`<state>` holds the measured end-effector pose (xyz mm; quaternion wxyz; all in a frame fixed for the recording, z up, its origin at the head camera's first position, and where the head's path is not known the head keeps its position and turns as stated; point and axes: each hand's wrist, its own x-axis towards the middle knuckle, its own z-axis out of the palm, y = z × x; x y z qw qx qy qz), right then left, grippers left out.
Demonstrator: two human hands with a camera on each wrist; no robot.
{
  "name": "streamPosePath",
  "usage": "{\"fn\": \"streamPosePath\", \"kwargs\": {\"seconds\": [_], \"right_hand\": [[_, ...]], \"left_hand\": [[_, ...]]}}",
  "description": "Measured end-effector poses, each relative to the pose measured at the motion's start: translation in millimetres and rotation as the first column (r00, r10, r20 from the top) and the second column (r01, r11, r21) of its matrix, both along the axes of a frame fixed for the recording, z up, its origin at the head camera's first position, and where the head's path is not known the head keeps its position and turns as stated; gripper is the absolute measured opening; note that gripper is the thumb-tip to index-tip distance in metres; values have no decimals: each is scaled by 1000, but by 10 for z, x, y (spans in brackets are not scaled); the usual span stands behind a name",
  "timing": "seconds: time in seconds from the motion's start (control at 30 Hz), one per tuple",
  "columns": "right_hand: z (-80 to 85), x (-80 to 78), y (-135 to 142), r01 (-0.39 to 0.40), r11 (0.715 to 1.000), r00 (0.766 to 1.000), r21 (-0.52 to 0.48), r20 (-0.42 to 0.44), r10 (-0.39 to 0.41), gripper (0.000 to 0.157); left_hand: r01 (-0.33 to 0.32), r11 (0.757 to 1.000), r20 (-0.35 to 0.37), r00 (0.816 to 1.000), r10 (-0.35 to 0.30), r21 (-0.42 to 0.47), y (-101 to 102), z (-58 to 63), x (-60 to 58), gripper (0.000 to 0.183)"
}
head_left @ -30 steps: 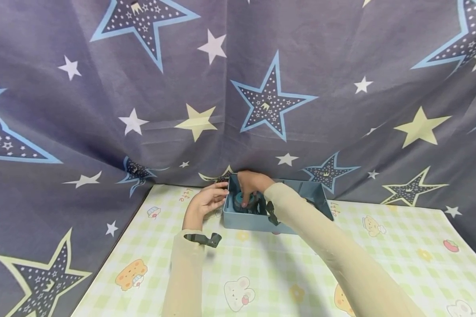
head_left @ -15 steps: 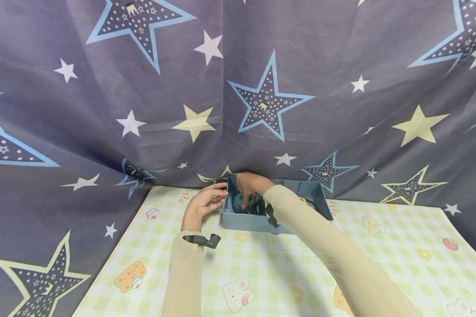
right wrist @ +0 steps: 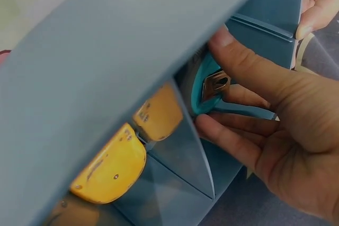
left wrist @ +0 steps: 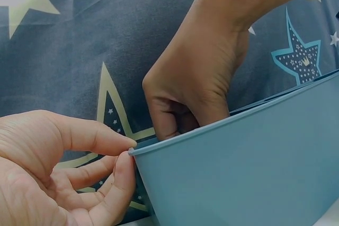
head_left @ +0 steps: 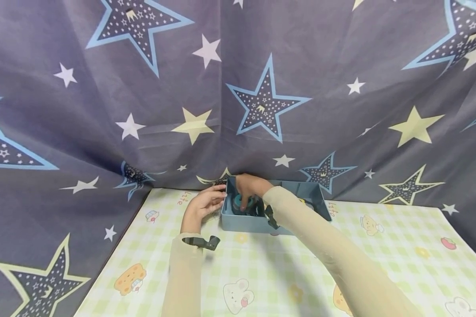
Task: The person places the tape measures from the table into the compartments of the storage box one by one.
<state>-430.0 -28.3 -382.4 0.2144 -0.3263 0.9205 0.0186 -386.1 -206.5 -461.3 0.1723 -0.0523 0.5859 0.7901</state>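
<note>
A blue-grey storage box [head_left: 246, 223] with dividers stands near the back of the table. My left hand [head_left: 206, 203] is at its left end, thumb and forefinger pinching the rim corner in the left wrist view. My right hand [head_left: 252, 186] reaches down into the left compartment. Its thumb and fingers grip a round dark and teal tape measure [right wrist: 199, 86] with a metal clip [right wrist: 216, 84], as the right wrist view shows. The lower part of the tape measure is hidden behind the box wall.
Beyond a divider [right wrist: 193, 146], a yellow rounded thing with small screws [right wrist: 114, 170] lies in another compartment. A star-patterned curtain [head_left: 262, 141] hangs right behind the box. The table has a green checked cloth [head_left: 269, 281].
Both hands stay almost in place at the box. The head view has shifted slightly; the right hand keeps its grip inside the left compartment.
</note>
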Motion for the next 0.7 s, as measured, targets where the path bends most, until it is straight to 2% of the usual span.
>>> {"fn": "streamPosePath", "kwargs": {"seconds": [0.13, 0.33, 0.6, 0.7], "right_hand": [[-27, -14, 10, 18, 999, 1000, -32, 18, -18, 53], [-44, -11, 17, 37, 995, 999, -95, 41, -33, 58], [-40, -6, 40, 44, 991, 999, -125, 9, -43, 60], [-41, -14, 39, 31, 994, 1000, -107, 0, -31, 58]], "left_hand": [[10, 1000, -3, 1000, -10, -5, -5, -5, -1, 55], [-9, 1000, 3, 1000, 9, -11, -25, 2, 1, 55], [-18, 999, 3, 1000, 18, -45, -58, 13, -33, 54], [-23, 998, 5, 1000, 24, -60, -63, 12, -43, 53]]}}
